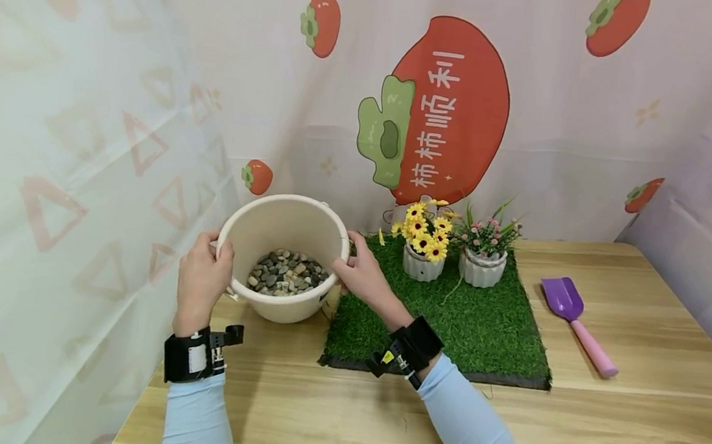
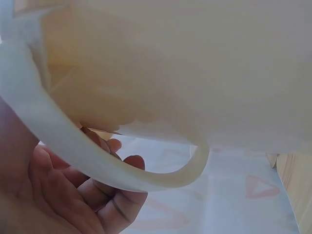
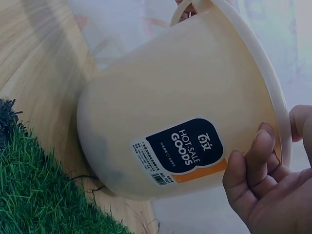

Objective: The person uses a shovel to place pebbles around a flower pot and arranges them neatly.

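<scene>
In the head frame, left of centre, the left hand point(image 1: 203, 282) and the right hand point(image 1: 366, 274) are holding a bucket point(image 1: 291, 222), its mouth facing the camera. Stones point(image 1: 288, 273) are lying inside. The left grip is clamping the bucket's left side; in the left wrist frame, fingers are curling behind the handle point(image 2: 97, 163). The right grip is pinching the right rim — thumb on 1 side, fingers on the other. Whether the base is touching the table point(image 1: 633, 439), I cannot tell. A label point(image 3: 178, 151) is showing at the centre of the right wrist frame. Right of the bucket in the head frame, a mat point(image 1: 481, 329) is carrying 2 pots — 1 is holding yellow flowers point(image 1: 430, 230), the other pink flowers point(image 1: 491, 236). A scoop point(image 1: 577, 328) is lying farther right.
</scene>
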Available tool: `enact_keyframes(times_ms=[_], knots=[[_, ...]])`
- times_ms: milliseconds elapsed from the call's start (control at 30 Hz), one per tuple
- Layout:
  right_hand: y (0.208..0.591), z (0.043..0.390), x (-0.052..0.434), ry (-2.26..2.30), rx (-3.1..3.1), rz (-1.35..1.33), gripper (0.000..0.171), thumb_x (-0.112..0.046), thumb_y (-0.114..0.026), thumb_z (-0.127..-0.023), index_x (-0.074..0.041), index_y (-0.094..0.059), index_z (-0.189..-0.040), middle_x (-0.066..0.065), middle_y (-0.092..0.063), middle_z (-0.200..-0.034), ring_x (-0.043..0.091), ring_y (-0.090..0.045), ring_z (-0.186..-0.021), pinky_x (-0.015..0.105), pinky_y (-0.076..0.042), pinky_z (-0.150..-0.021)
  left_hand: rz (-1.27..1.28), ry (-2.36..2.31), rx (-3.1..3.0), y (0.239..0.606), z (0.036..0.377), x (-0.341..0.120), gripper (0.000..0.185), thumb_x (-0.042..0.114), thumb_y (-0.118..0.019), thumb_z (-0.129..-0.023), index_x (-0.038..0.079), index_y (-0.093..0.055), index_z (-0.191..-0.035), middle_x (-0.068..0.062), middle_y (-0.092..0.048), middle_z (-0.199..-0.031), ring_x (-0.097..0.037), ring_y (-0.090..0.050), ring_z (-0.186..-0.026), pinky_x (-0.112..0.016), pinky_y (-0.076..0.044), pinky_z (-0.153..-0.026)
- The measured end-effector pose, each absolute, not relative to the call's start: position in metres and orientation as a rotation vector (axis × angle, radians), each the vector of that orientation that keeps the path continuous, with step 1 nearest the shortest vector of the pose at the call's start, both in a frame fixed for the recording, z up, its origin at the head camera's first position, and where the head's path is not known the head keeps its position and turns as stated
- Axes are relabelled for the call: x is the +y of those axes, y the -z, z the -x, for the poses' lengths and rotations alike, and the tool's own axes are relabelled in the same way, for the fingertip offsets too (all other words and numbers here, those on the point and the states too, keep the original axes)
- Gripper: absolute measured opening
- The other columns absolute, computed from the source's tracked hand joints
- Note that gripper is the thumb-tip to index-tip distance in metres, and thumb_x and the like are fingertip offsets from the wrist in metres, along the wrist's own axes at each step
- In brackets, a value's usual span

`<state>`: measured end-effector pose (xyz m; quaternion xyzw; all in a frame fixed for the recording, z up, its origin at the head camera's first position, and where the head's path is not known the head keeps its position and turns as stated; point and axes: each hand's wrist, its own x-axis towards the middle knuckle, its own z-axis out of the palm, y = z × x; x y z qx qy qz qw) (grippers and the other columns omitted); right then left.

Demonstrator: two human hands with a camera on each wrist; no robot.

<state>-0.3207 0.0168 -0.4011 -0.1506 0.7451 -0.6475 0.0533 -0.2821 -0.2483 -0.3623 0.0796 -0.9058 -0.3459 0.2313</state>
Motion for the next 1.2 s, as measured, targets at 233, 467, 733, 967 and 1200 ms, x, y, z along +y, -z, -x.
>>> enact_keyframes(times_ms=[233,467,733,967,1200], knots=[[0.403,0.322,0.019,1.954,2.259,0.445,0.070,-0.011,-0.052,-0.092,-0.022,-0.021,-0.154,0.015,-0.066,-0.077,0.015,-0.051,-0.049,0.027,-0.046,-0.049,-0.225,0.950,-2.508,0.361,0.281,-0.246,0.048,0.033,-0.041,-0.101,0.003,-0.051,-0.137,-0.019,-0.068,-0.094,-0.032,-0.066,-0.071,-0.029,-0.047,-0.057],[0.403,0.325,0.027,1.897,2.254,0.468,0.068,-0.012,-0.050,-0.093,-0.020,-0.020,-0.153,0.024,-0.065,-0.079,0.017,-0.051,-0.049,0.029,-0.046,-0.050,-0.222,0.955,-2.428,0.361,0.282,-0.238,0.044,0.028,-0.045,-0.099,0.002,-0.057,-0.132,-0.019,-0.068,-0.087,-0.033,-0.065,-0.068,-0.029,-0.046,-0.055],[0.401,0.326,0.032,1.865,2.253,0.451,0.071,-0.012,-0.050,-0.093,-0.017,-0.016,-0.155,0.015,-0.062,-0.071,0.017,-0.052,-0.051,0.029,-0.048,-0.051,-0.202,0.953,-2.332,0.363,0.288,-0.230,0.040,0.025,-0.049,-0.097,0.001,-0.062,-0.127,-0.019,-0.068,-0.082,-0.033,-0.063,-0.065,-0.032,-0.045,-0.058],[0.402,0.327,0.034,1.843,2.270,0.447,0.071,-0.012,-0.050,-0.093,-0.017,-0.017,-0.155,0.010,-0.061,-0.067,0.016,-0.053,-0.050,0.028,-0.049,-0.051,-0.211,0.966,-2.326,0.362,0.288,-0.229,0.041,0.025,-0.049,-0.097,0.000,-0.062,-0.126,-0.020,-0.069,-0.083,-0.035,-0.063,-0.070,-0.034,-0.045,-0.064],[0.399,0.325,0.038,1.845,2.279,0.453,0.070,-0.013,-0.050,-0.091,-0.017,-0.020,-0.154,0.009,-0.060,-0.064,0.017,-0.053,-0.048,0.028,-0.047,-0.050,-0.234,0.956,-2.338,0.358,0.284,-0.226,0.042,0.026,-0.048,-0.096,0.000,-0.062,-0.125,-0.021,-0.070,-0.086,-0.038,-0.065,-0.075,-0.043,-0.048,-0.069]])
